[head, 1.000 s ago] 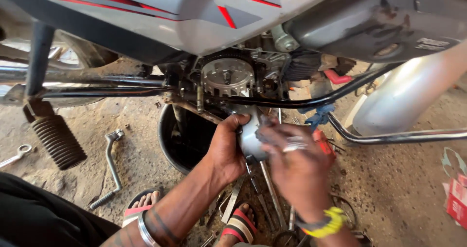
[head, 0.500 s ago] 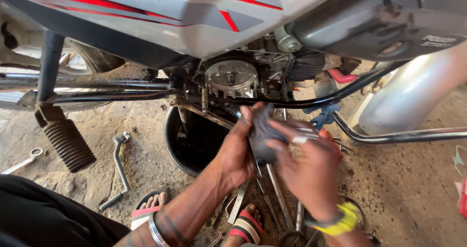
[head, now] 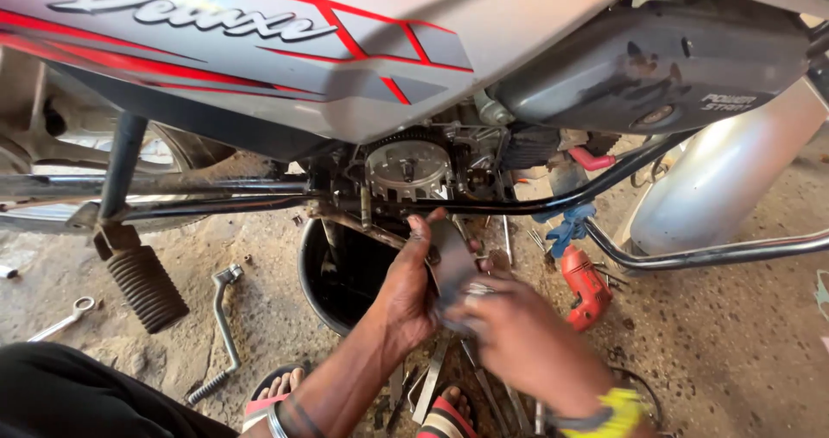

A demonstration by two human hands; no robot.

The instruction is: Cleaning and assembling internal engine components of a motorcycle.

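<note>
Both hands together near the middle of the scene, just below the opened motorcycle engine (head: 414, 175). Left hand (head: 410, 296) curled around the left edge of a flat grey metal part (head: 451, 265), fingers upright along it, thumb side pressed against it. Right hand (head: 522, 343) blurred, closed over the lower end of the same part, a ring showing on one finger, a yellow wristband (head: 609, 414) at the wrist. Grey part held tilted, upper end just under the round clutch assembly (head: 408, 169), clear of the ground. Directly behind the left hand, a black drain pan (head: 332, 278) on the sandy floor. To the right, near the frame tube, a red power drill (head: 585, 287) lying on the ground. To the left, a kick lever (head: 220, 334) lying loose, and farther left a ring spanner (head: 60, 321). Ribbed rubber footpeg (head: 147, 287) hanging at left. Red-strapped sandals (head: 449, 416) at the near edge, below the hands.
</note>
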